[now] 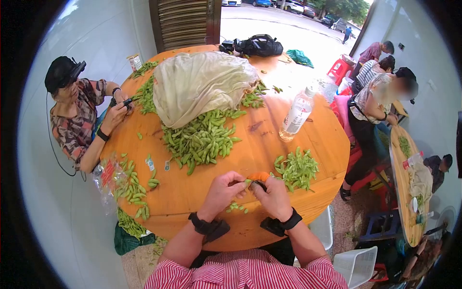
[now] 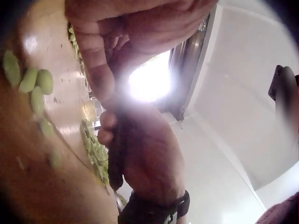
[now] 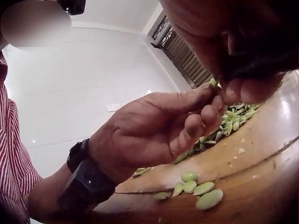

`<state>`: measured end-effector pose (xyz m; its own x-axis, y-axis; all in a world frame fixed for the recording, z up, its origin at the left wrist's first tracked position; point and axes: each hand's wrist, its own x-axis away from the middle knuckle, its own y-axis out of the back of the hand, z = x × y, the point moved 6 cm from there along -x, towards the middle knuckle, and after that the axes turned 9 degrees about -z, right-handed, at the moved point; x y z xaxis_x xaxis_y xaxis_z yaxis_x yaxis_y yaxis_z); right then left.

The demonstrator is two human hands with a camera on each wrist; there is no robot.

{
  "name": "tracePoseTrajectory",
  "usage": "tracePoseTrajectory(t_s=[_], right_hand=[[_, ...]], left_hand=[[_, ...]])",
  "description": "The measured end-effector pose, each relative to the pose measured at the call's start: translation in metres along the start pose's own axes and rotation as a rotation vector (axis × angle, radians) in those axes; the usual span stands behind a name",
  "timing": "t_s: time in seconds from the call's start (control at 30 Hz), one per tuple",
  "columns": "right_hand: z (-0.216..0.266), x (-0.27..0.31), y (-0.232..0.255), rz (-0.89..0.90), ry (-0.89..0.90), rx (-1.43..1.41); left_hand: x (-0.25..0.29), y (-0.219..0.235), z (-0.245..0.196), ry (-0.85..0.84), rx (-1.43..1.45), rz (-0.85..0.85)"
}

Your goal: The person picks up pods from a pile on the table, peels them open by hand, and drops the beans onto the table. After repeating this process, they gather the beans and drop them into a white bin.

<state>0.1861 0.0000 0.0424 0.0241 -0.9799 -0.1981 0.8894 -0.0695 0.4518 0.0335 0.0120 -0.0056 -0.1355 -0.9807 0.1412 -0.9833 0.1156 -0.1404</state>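
In the head view, the left hand pinches a small green pod between thumb and fingers. Against its other end are the curled fingers and thumb of the right hand, which has an orange covering on it. The right wrist view shows a bit of the pod at the left hand's fingertips, touching the right hand. Shelled beans lie on the wooden table below the hands; several beans show close up there too.
A pod heap lies under a pale cloth. Right of the hands is a smaller pile, with a bottle behind it. Pods and a plastic bag lie left. A person sits at the left edge; others are at right.
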Motion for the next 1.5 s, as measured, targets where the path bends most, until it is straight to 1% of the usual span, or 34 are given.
tracePoseTrajectory(t_s=[0.17, 0.23, 0.27, 0.33, 0.37, 0.43, 0.47, 0.53, 0.6, 0.63, 0.67, 0.7, 0.73, 0.77, 0.8, 0.83, 0.87, 0.9, 0.93, 0.97, 1.0, 1.03, 1.07, 1.1, 1.13, 1.17, 1.2, 1.23, 1.27, 1.3, 1.33, 1.4, 1.47, 1.5], right_hand=[[0.003, 0.001, 0.0, -0.027, 0.102, 0.07], [0.002, 0.001, -0.001, -0.025, 0.027, -0.011], [0.003, 0.002, -0.001, -0.026, 0.032, -0.01], [0.0, 0.002, -0.001, -0.032, -0.035, -0.013], [0.0, 0.002, -0.001, -0.034, -0.032, -0.013], [0.001, 0.002, -0.001, -0.04, 0.036, 0.056], [0.001, 0.002, -0.002, -0.041, 0.039, 0.057], [0.008, 0.004, -0.002, -0.144, 0.18, 0.206], [0.008, 0.005, -0.006, -0.167, 0.217, 0.227], [0.01, 0.005, -0.006, -0.192, 0.253, 0.249], [0.012, 0.005, -0.006, -0.201, 0.257, 0.252], [0.012, 0.004, -0.006, -0.172, 0.224, 0.217], [0.012, 0.003, -0.006, -0.144, 0.192, 0.183], [0.015, 0.002, -0.003, -0.157, 0.199, 0.189], [0.018, 0.002, -0.002, -0.133, 0.213, 0.139], [0.02, 0.002, -0.001, -0.111, 0.228, 0.09], [0.018, 0.002, 0.002, -0.126, 0.231, 0.098], [0.012, 0.002, 0.001, -0.08, 0.224, 0.022], [0.009, 0.001, 0.001, -0.033, 0.216, -0.054], [0.008, 0.001, 0.004, -0.046, 0.22, -0.048], [0.006, 0.001, 0.003, 0.015, 0.178, -0.145], [0.003, 0.001, 0.002, 0.076, 0.138, -0.243], [-0.001, 0.0, 0.003, 0.064, 0.143, -0.24], [-0.009, -0.001, 0.001, 0.105, 0.089, -0.284], [-0.015, -0.001, -0.002, 0.147, 0.035, -0.329], [-0.017, -0.001, -0.001, 0.139, 0.036, -0.327], [-0.018, -0.002, 0.0, 0.117, 0.034, -0.237], [-0.019, -0.003, 0.0, 0.094, 0.032, -0.148], [-0.017, -0.003, -0.001, 0.088, 0.033, -0.148], [-0.014, -0.003, -0.001, 0.069, 0.076, -0.04], [-0.012, -0.002, -0.001, 0.053, 0.117, 0.07], [-0.023, -0.003, -0.008, 0.028, 0.133, 0.074], [-0.031, -0.002, -0.01, 0.006, 0.149, 0.076], [-0.032, -0.002, -0.01, 0.021, 0.105, 0.033]], left_hand=[[0.005, -0.002, -0.015, -0.071, -0.101, -0.031], [0.005, -0.001, -0.017, -0.091, -0.139, -0.044], [0.005, -0.001, -0.015, -0.095, -0.138, -0.042], [0.004, 0.0, -0.012, -0.103, -0.137, -0.039], [0.004, 0.0, -0.01, -0.116, -0.146, -0.035], [0.005, -0.001, -0.012, -0.133, -0.153, -0.03], [0.008, -0.002, -0.016, -0.144, -0.18, -0.042], [0.009, -0.004, -0.017, -0.157, -0.208, -0.054], [0.01, -0.005, -0.022, -0.386, -0.397, -0.122], [0.011, -0.005, -0.022, -0.392, -0.397, -0.118], [0.01, -0.004, -0.021, -0.367, -0.366, -0.138], [0.009, -0.004, -0.02, -0.343, -0.334, -0.158], [0.009, -0.004, -0.022, -0.354, -0.331, -0.151], [0.008, -0.002, -0.02, -0.255, -0.299, -0.145], [0.007, -0.001, -0.017, -0.155, -0.268, -0.135], [0.008, -0.002, -0.02, -0.167, -0.266, -0.122], [0.008, -0.004, -0.019, -0.101, -0.196, -0.077], [0.009, -0.006, -0.017, -0.033, -0.127, -0.031], [0.01, -0.005, -0.02, -0.041, -0.125, -0.019], [0.011, -0.007, -0.021, 0.0, -0.074, 0.056], [0.011, -0.01, -0.02, 0.044, -0.024, 0.131], [0.011, -0.009, -0.018, 0.036, -0.026, 0.142], [0.012, -0.01, -0.01, 0.14, 0.096, 0.166], [0.012, -0.013, -0.007, 0.247, 0.218, 0.189], [0.013, -0.015, -0.011, 0.243, 0.214, 0.197], [0.016, -0.015, -0.018, 0.192, 0.053, 0.17], [0.017, -0.016, -0.024, 0.139, -0.107, 0.141], [0.016, -0.018, -0.023, 0.136, -0.11, 0.147], [0.016, -0.017, -0.026, 0.045, -0.102, 0.085], [0.016, -0.015, -0.029, -0.043, -0.093, 0.022], [0.015, -0.013, -0.024, -0.043, -0.094, 0.026], [0.009, -0.007, -0.017, -0.081, -0.253, 0.033], [0.01, -0.007, -0.021, -0.088, -0.282, 0.028], [0.01, -0.007, -0.024, -0.095, -0.309, 0.023]])
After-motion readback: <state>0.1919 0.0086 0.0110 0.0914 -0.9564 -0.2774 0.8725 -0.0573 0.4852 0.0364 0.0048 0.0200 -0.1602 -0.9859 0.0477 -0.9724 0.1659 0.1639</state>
